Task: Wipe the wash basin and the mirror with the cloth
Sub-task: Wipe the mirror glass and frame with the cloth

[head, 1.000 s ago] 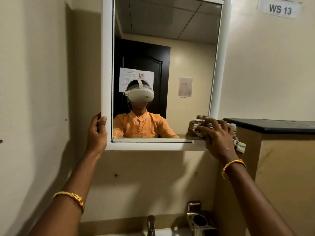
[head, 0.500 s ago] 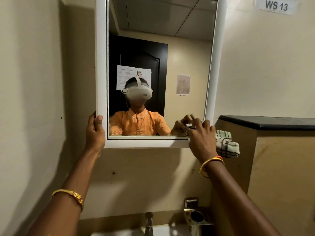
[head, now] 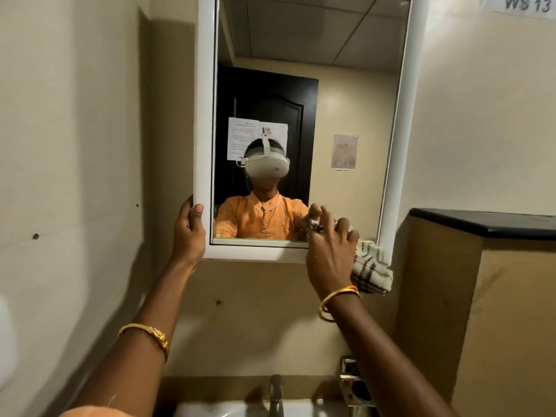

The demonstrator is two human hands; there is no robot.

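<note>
At lower centre of the frame, the right hand (head: 329, 251) bunches the soft, light cloth (head: 371, 270) against the mirror (head: 331, 85), while the left hand (head: 189, 233) clasps its fragile frame's lower-left corner.

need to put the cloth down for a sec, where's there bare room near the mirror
The black ledge right of the mirror shows bare top. Crowded: the mirror's bottom edge, where the left hand grips the frame and the right hand holds the cloth; also around the tap.
</note>
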